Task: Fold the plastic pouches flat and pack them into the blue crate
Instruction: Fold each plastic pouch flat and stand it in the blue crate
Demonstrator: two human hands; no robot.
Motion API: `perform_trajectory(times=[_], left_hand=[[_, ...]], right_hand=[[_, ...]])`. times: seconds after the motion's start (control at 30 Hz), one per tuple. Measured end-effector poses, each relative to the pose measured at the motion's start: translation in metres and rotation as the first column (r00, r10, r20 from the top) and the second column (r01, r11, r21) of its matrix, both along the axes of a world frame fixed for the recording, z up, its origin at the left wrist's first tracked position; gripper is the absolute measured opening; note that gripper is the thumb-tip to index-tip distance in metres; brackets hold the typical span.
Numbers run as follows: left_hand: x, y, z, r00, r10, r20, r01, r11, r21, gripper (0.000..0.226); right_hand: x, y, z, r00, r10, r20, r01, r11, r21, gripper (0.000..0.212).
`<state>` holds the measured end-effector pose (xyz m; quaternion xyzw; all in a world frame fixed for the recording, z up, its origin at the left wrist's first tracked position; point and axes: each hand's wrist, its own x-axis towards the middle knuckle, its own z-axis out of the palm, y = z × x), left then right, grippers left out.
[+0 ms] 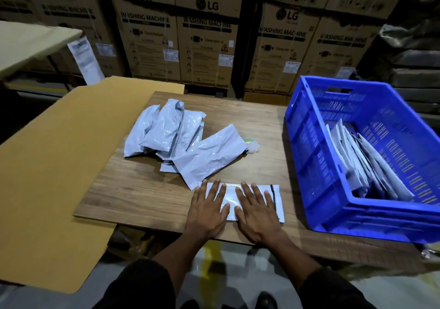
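Pressing flat: left hand [206, 210] and right hand [256, 211], fingers spread, on pouch [269, 190] at near table edge | long axis left-right | blue crate [316, 151] right, right hand nearer

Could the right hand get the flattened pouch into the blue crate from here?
Probably yes. The right hand lies flat on the pouch, and the blue crate stands open-topped just to its right, with bare space in front of the packed pouches. Only the crate's near wall needs clearing.
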<state>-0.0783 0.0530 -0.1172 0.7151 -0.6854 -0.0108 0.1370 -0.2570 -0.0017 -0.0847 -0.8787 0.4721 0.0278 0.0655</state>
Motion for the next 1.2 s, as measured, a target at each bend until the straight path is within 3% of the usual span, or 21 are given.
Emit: perform_trajectory(times=[0.13, 0.27, 0.5, 0.6, 0.73, 1.2], left_hand=[[0.002, 0.002, -0.002, 0.999, 0.035, -0.017, -0.034, 0.998, 0.047, 0.06], [-0.001, 0.003, 0.002, 0.997, 0.07, -0.011, -0.069, 0.995, 0.071, 0.062], [0.004, 0.005, 0.007, 0.997, 0.068, 0.023, -0.07, 0.994, 0.086, 0.067], [-0.002, -0.001, 0.011, 0.998, 0.003, 0.055, -0.007, 0.997, 0.073, 0.059], [-0.013, -0.006, 0.005, 0.999, -0.035, -0.014, 0.036, 0.999, 0.038, 0.054], [0.011, 0.0, 0.005, 1.0, 0.003, 0.004, -0.003, 0.99, 0.141, 0.066]], right_hand=[[-0.011, -0.002, -0.003, 1.0, -0.029, -0.006, 0.029, 0.999, 0.018, 0.067], [-0.027, -0.004, -0.005, 0.996, -0.089, 0.004, 0.089, 0.996, 0.007, 0.08], [-0.047, -0.007, 0.013, 0.978, -0.187, -0.093, 0.191, 0.981, 0.032, 0.073], [-0.026, 0.0, 0.017, 0.995, -0.079, -0.057, 0.073, 0.992, -0.099, 0.068], [0.009, 0.002, 0.014, 0.994, 0.108, -0.023, -0.109, 0.994, -0.032, 0.062], [-0.032, -0.008, 0.002, 0.998, -0.041, -0.044, 0.045, 0.996, 0.078, 0.083]])
